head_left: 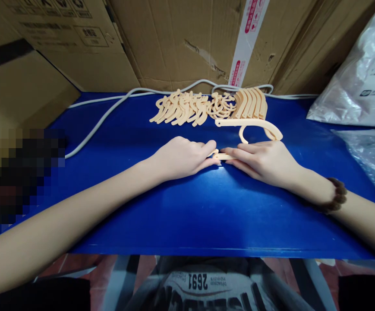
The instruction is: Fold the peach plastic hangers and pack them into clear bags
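My left hand [182, 157] and my right hand [263, 162] rest on the blue table [187, 216], fingertips meeting in the middle. Between them they pinch a small peach plastic piece [220, 155], mostly hidden by the fingers. Just behind my right hand lies a long curved peach plastic hook part [248, 124]. Further back a row of several peach plastic parts [187, 108] lies spread out, with a neat stack of curved parts [252, 103] at its right end.
A white cable [109, 112] runs along the table's back and left. Cardboard boxes [181, 39] wall the back. Clear plastic bags [362, 77] lie at the right. A blurred patch sits at the left edge.
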Motion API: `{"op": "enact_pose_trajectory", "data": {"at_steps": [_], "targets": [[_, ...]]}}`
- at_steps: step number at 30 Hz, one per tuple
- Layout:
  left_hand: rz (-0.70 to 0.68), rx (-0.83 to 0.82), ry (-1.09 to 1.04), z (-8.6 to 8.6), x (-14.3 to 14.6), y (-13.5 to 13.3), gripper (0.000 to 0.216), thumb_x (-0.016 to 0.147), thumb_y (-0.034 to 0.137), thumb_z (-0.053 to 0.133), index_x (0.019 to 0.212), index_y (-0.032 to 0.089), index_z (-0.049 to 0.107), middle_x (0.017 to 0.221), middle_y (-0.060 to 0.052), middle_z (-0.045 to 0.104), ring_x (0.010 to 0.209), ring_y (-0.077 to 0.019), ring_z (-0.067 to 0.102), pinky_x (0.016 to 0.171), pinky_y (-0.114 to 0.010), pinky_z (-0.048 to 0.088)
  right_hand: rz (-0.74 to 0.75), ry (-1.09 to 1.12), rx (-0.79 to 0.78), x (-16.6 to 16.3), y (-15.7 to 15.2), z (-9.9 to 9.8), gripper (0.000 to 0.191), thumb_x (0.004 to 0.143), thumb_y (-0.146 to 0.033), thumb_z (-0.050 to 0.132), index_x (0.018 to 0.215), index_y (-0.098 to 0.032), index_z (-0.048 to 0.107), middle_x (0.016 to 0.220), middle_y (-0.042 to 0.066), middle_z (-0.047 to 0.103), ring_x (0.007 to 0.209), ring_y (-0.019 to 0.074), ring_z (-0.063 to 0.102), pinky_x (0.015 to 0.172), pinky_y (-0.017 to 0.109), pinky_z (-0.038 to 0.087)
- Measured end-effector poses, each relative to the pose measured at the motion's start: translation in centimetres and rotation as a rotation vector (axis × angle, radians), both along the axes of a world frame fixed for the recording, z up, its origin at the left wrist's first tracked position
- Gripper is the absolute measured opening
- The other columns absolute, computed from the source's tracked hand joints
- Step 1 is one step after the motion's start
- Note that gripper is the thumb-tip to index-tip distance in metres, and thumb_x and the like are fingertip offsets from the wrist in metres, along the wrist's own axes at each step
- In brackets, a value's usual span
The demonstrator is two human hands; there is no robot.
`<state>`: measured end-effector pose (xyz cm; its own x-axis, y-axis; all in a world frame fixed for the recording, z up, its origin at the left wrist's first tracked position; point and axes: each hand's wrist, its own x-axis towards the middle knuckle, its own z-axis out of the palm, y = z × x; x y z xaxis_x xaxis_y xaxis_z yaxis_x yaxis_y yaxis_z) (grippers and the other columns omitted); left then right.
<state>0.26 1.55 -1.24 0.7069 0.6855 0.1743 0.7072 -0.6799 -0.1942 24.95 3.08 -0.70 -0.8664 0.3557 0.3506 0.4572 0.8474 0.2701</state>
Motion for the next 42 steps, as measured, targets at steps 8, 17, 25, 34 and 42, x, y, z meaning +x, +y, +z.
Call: {"op": "enact_pose_trajectory", "data": {"at_steps": [8,17,25,34,42], "targets": [[0.038,-0.052,0.037,0.24,0.15,-0.04,0.048,0.108,0.054,0.035,0.1,0.014,0.061,0.076,-0.007,0.074,0.065,-0.0243,0.073,0.046,-0.029,0.019,0.005,0.005,0.001,0.01,-0.13,0.04,0.037,0.11,-0.034,0.04,0.117,-0.015,0.071,0.082,0.001,0.074,0.069,0.0127,0.07,0.058,0.028,0.04],[0.048,-0.059,0.05,0.26,0.16,-0.03,0.048,0.108,0.054,0.034,0.102,0.014,0.06,0.075,-0.006,0.073,0.066,-0.0232,0.073,0.046,-0.03,0.022,-0.005,0.009,-0.006,0.02,-0.05,-0.01,0.037,0.11,-0.034,0.04,0.118,-0.013,0.07,0.085,0.002,0.076,0.069,0.0128,0.069,0.058,0.029,0.04],[0.039,-0.057,0.036,0.24,0.08,-0.01,0.046,0.108,0.054,0.036,0.1,0.015,0.06,0.076,-0.007,0.074,0.065,-0.0227,0.073,0.045,-0.029,0.022,-0.029,-0.003,-0.025,0.06,-0.11,-0.09,0.038,0.11,-0.036,0.039,0.117,-0.016,0.07,0.086,0.001,0.076,0.069,0.0127,0.069,0.056,0.029,0.037],[0.042,-0.017,0.02,0.21,0.08,0.03,0.049,0.107,0.056,0.035,0.099,0.016,0.06,0.075,-0.006,0.074,0.063,-0.0215,0.072,0.046,-0.029,0.021,-0.013,0.005,0.018,-0.02,-0.01,-0.05,0.037,0.11,-0.036,0.04,0.113,-0.016,0.071,0.081,0.001,0.075,0.066,0.0123,0.067,0.056,0.029,0.036],[0.033,-0.049,0.013,0.2,-0.03,0.13,0.044,0.108,0.053,0.037,0.102,0.016,0.059,0.077,-0.006,0.074,0.064,-0.0218,0.072,0.046,-0.029,0.019,-0.044,0.009,-0.033,0.02,-0.06,-0.09,0.038,0.11,-0.037,0.039,0.115,-0.017,0.071,0.084,0.001,0.076,0.069,0.0127,0.069,0.057,0.028,0.037]]}}
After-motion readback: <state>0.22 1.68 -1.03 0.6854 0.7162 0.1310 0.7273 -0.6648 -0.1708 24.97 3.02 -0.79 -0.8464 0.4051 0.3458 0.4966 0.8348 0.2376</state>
